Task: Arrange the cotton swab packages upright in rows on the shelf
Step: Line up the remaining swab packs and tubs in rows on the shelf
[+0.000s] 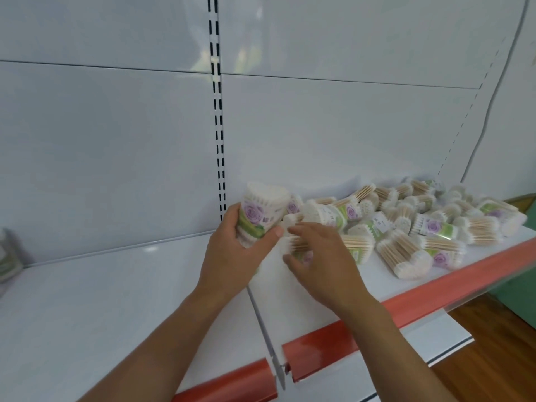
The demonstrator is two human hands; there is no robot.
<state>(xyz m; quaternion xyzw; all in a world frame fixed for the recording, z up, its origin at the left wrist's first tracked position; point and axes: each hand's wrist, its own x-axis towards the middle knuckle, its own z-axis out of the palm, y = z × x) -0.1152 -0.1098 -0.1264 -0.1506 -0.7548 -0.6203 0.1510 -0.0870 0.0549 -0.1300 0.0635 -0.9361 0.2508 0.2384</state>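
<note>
White cotton tips top the package [262,211] gripped by the left hand [232,253], fingers and thumb wrapped round its flowered label, its long axis near upright. The right hand [316,256] curls over a second package [291,244] lying sideways, its sticks running left to right. Further right, a jumbled pile of packages [420,227] lies on the white shelf [290,300], behind its red front strip [435,288].
</note>
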